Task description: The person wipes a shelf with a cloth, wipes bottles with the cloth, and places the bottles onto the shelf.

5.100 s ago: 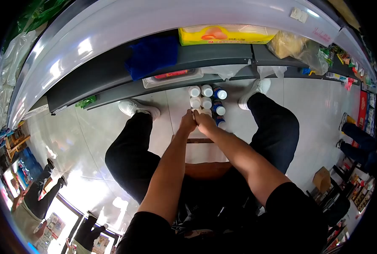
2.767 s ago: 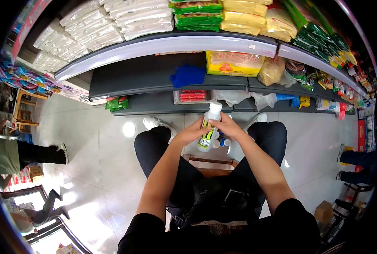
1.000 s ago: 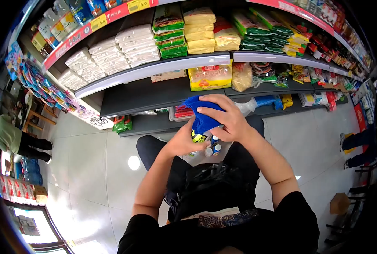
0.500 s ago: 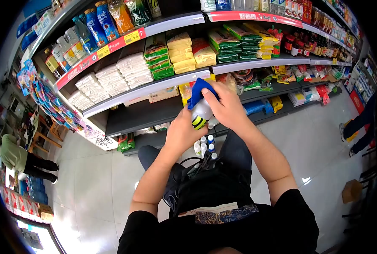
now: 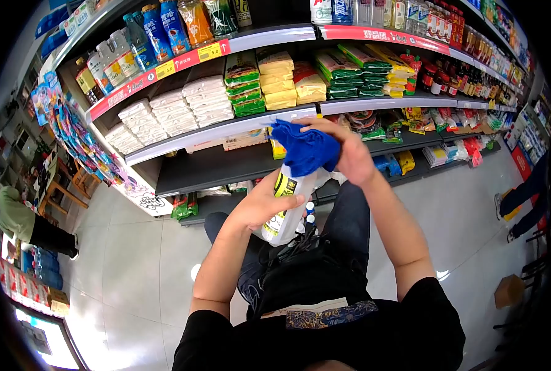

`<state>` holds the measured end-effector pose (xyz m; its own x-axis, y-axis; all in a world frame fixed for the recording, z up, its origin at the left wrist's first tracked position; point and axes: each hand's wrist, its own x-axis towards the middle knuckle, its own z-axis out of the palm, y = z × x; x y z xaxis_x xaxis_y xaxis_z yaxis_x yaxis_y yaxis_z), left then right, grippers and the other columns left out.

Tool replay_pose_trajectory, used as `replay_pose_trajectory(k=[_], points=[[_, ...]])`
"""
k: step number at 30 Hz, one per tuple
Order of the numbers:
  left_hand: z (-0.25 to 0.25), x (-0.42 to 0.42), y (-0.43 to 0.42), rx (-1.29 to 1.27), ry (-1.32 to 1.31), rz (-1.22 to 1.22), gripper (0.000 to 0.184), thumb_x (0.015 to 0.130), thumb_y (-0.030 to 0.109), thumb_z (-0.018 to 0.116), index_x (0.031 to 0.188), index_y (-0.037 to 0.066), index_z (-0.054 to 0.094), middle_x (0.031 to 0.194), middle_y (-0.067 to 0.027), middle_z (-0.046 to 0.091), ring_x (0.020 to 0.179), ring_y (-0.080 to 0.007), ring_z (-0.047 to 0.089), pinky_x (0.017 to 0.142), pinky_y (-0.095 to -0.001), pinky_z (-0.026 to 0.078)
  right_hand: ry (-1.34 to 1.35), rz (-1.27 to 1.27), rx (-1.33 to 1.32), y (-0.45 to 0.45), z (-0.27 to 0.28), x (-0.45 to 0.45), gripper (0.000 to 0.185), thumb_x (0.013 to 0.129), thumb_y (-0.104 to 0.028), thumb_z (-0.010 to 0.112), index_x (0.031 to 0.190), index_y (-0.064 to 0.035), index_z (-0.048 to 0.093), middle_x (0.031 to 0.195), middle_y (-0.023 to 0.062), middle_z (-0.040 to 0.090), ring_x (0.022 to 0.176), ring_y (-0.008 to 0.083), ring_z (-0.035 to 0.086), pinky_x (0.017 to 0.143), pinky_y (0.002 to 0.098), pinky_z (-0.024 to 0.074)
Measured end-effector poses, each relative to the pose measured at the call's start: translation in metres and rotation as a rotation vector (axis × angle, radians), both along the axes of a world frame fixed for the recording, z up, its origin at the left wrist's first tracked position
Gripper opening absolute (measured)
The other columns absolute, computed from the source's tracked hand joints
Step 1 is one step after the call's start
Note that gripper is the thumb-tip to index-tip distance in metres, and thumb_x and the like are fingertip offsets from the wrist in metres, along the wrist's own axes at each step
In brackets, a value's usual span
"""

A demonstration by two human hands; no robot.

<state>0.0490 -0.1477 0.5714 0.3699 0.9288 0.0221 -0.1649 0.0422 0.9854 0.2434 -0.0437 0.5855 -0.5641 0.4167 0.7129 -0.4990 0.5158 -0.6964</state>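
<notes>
A white bottle with a yellow-green and black label is tilted in front of my chest, its upper end toward the shelves. My left hand is wrapped round its middle, thumb across the label. Over the bottle's top lies a blue cloth, which my right hand grips from the right side. The cloth hides the cap. Small bottles with white caps stand on the floor between my knees, mostly hidden behind the held bottle.
Ahead are shelves with white packets, yellow packets and drink bottles. A person stands at the far left; another person's legs show at the right. A cardboard box sits at lower right.
Since earlier, the bottle came up from the floor area and the blue cloth left the shelf. In the last half second the bottle tilted, showing its label, and the cloth spread over its top.
</notes>
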Motion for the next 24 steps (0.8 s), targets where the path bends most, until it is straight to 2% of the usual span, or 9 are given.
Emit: replay_pose_trajectory(k=[2,5,8,12,13,16,19,22,24], points=[[0.000,-0.003,-0.002,-0.044,-0.006,-0.095,0.059,0.076,0.019,0.073,0.124,-0.001,0.045,0.099,-0.0136,0.063,0.079,-0.0235,0.066,0.071,-0.0371,0.056,-0.050,0.094,-0.162,0.005,0.011,0.002,0.046,0.095,-0.036,0.053,0.124,-0.0016,0.056,0.129,0.0110,0.056,0.116,0.0195,0.053,0.101,0.0341,0.0409],[0.006,0.003,-0.009,-0.039,-0.021,-0.063,0.060,0.074,0.022,0.075,0.122,0.000,0.047,0.096,-0.0142,0.063,0.074,-0.0243,0.066,0.068,-0.0371,0.056,-0.188,-0.161,0.018,-0.021,0.026,-0.004,0.040,0.090,-0.026,0.062,0.124,-0.0044,0.057,0.122,0.0083,0.058,0.113,0.0163,0.054,0.097,0.0316,0.0433],[0.006,0.002,-0.011,-0.065,-0.084,-0.134,0.064,0.072,0.025,0.076,0.122,-0.001,0.047,0.094,-0.0153,0.062,0.071,-0.0258,0.065,0.065,-0.0375,0.055,-0.117,-0.132,-0.036,-0.028,0.021,-0.005,0.044,0.085,-0.019,0.067,0.125,-0.0045,0.056,0.118,0.0071,0.058,0.111,0.0155,0.054,0.096,0.0309,0.0431],[-0.008,-0.002,-0.009,-0.224,-0.446,-0.439,0.059,0.075,0.023,0.075,0.123,0.000,0.048,0.093,-0.0141,0.063,0.072,-0.0249,0.066,0.064,-0.0365,0.056,0.042,-0.032,-0.084,-0.028,0.004,-0.008,0.043,0.085,-0.016,0.062,0.125,-0.0035,0.056,0.120,0.0073,0.058,0.112,0.0156,0.054,0.099,0.0321,0.0422],[-0.008,0.001,-0.010,-0.256,-0.492,-0.467,0.064,0.072,0.027,0.078,0.122,0.001,0.048,0.092,-0.0146,0.062,0.071,-0.0259,0.066,0.061,-0.0369,0.056,0.086,0.023,-0.141,-0.030,0.002,-0.010,0.041,0.083,-0.011,0.059,0.123,-0.0026,0.056,0.120,0.0075,0.059,0.113,0.0156,0.054,0.100,0.0320,0.0417],[-0.009,0.001,-0.010,-0.212,-0.416,-0.417,0.062,0.073,0.025,0.077,0.123,0.000,0.048,0.094,-0.0143,0.063,0.071,-0.0244,0.066,0.063,-0.0360,0.056,0.022,-0.108,-0.088,-0.033,0.007,-0.008,0.036,0.082,-0.008,0.059,0.118,-0.0028,0.058,0.117,0.0063,0.059,0.109,0.0145,0.054,0.097,0.0312,0.0425],[0.008,0.004,-0.016,-0.075,-0.011,-0.109,0.060,0.074,0.023,0.076,0.122,-0.001,0.047,0.099,-0.0147,0.064,0.077,-0.0240,0.067,0.069,-0.0356,0.055,-0.102,-0.290,0.000,-0.035,0.015,-0.008,0.031,0.083,-0.008,0.060,0.113,-0.0029,0.059,0.112,0.0049,0.061,0.102,0.0132,0.056,0.091,0.0301,0.0454],[0.005,0.012,-0.012,0.374,0.447,0.203,0.058,0.076,0.020,0.073,0.122,-0.002,0.046,0.100,-0.0145,0.066,0.084,-0.0236,0.067,0.076,-0.0352,0.054,-0.220,-0.381,-0.029,-0.040,0.023,-0.010,0.027,0.083,-0.007,0.060,0.110,-0.0045,0.059,0.103,0.0041,0.062,0.094,0.0115,0.058,0.083,0.0272,0.0467],[0.007,0.018,-0.014,0.363,0.619,0.307,0.063,0.074,0.024,0.074,0.122,-0.004,0.044,0.102,-0.0206,0.065,0.087,-0.0300,0.068,0.078,-0.0379,0.053,-0.252,-0.489,-0.064,-0.040,0.019,-0.015,0.030,0.083,-0.009,0.063,0.112,-0.0029,0.059,0.099,0.0056,0.062,0.089,0.0119,0.058,0.078,0.0269,0.0481]])
